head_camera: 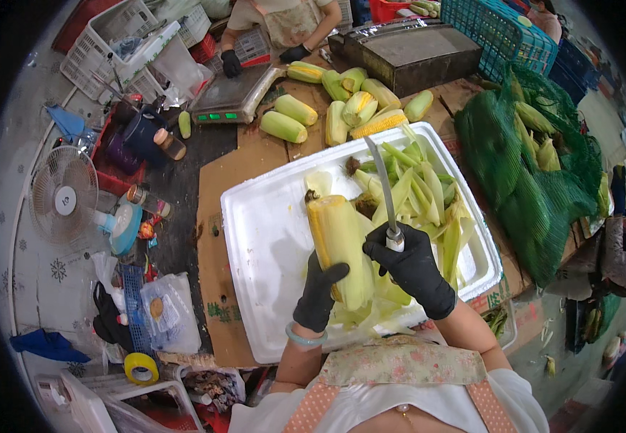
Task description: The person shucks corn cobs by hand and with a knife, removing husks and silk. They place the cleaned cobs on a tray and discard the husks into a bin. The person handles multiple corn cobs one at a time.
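Note:
Gloved in black, my left hand (pixel 317 289) grips an ear of corn (pixel 344 251), its cut end facing away from me and a strip of yellow kernels bare along its left side. My right hand (pixel 413 268), also gloved, holds a knife (pixel 384 187) by its pale handle, the narrow blade pointing up and away. Both hands are above a white foam tray (pixel 261 260). Stripped green husks (pixel 421 189) and dark silk tufts fill the tray's right part, and more husk lies beneath my hands.
Trimmed corn ears (pixel 359 108) lie on cardboard beyond the tray, beside a digital scale (pixel 234 97). Across the table stands a person with gloved hands (pixel 294 53). A green mesh sack (pixel 524 189) of unhusked corn is at right. A fan (pixel 64 195) and yellow tape (pixel 141 368) are at left.

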The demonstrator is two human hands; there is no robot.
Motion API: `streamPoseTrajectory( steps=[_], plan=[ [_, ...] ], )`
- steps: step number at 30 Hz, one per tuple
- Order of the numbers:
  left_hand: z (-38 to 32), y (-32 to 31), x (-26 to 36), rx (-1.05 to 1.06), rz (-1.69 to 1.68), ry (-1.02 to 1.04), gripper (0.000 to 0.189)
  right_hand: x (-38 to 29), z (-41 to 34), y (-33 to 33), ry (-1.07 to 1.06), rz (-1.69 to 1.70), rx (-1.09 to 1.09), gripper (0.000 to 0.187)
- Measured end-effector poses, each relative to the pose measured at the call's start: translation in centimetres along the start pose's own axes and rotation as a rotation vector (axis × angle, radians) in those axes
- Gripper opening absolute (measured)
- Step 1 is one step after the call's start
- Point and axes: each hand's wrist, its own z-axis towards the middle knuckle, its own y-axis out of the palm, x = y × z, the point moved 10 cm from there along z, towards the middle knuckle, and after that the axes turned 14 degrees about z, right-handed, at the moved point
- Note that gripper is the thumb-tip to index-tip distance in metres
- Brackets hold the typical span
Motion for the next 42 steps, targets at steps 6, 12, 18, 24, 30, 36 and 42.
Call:
streamPoseTrajectory(
  steps=[6,12,18,24,30,36,42],
  plan=[
    [-1.4,2.9,0.2,-0.101,-0.542,-0.107,0.054,1.0,-1.9,1.5,0.079,0.231,-0.057,0.012],
    [-1.4,1.9,3.4,0.021,-0.346,0.137,0.048,0.7,-3.5,1.4,0.073,0.341,-0.062,0.011],
    [-2.1,-0.1,1.0,0.180,-0.417,-0.055,0.062,-1.3,-2.5,1.2,-0.113,-0.007,-0.004,0.033],
    [-2.5,1.1,2.1,0.091,-0.173,0.139,0.064,-1.8,-1.6,3.3,-0.213,-0.242,-0.117,0.029],
    [-2.6,0.9,-1.9,0.033,-0.450,-0.001,0.067,0.1,-2.3,3.2,0.041,0.221,-0.117,0.012],
    [-2.4,0.1,-0.8,0.147,-0.508,0.168,0.069,0.4,-3.1,1.8,0.012,0.377,-0.008,0.014],
    [-2.0,-0.7,3.6,0.014,-1.099,0.301,0.065,-0.5,-4.3,0.0,-0.115,0.453,0.037,0.012]
  ],
)
